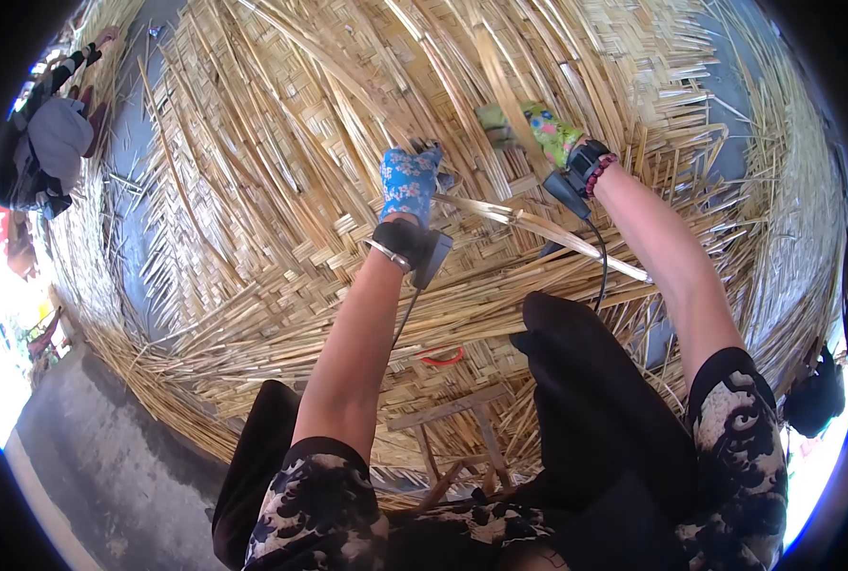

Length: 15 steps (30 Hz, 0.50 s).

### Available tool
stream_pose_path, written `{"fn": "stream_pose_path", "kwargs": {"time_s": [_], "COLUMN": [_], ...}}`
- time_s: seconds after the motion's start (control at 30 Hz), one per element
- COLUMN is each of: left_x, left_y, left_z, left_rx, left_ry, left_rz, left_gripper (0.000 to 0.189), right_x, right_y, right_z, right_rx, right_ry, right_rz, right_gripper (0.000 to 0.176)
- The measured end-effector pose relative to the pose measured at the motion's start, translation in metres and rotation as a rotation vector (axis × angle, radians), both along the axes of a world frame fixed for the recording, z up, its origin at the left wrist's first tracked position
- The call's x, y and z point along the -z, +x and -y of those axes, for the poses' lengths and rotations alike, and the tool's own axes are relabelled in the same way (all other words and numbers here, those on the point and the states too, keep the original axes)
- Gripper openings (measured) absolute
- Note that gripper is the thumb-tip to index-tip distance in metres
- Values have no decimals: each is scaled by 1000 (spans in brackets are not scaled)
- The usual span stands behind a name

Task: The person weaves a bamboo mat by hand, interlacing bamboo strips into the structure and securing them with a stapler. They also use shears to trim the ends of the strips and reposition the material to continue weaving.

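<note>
My left hand, in a blue glove with a flower print, is at the middle of a woven reed mat. Its fingers are curled closed around the lower end of flat reed strips that run up to the left. To its right, my right hand wears a green flowered glove. It is closed on a pale, motion-blurred reed strip slanting upward. A split reed stalk lies across the mat below both hands. Dark devices with cables are strapped to both wrists.
Loose reeds lie along the mat's near side. A small wooden stool stands between my knees, near a red curved object. Another person crouches at the far left. Reed bundles line the right side; a concrete ledge is at lower left.
</note>
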State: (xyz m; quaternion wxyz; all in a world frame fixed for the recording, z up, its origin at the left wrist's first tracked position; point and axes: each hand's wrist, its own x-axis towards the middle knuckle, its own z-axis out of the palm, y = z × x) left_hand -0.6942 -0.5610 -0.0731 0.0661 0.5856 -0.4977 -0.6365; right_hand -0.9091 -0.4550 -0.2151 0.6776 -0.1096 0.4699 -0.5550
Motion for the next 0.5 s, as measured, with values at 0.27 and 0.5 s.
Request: {"fn": "stream_pose_path", "kwargs": {"time_s": [0.27,0.5], "left_x": [45,7], "left_y": [12,-6], "left_z": [8,7], "left_rx": [500,663], "left_ry": [-192,-44], "left_rz": [-106,-160], "left_gripper": [16,23], "right_x": [-145,-101], "right_y": [19,66], "right_z": [4,-15], "right_rx": [365,-559], "right_ry": [-153,-215], "right_rz": [-1181,-444], "right_gripper": [37,28]}}
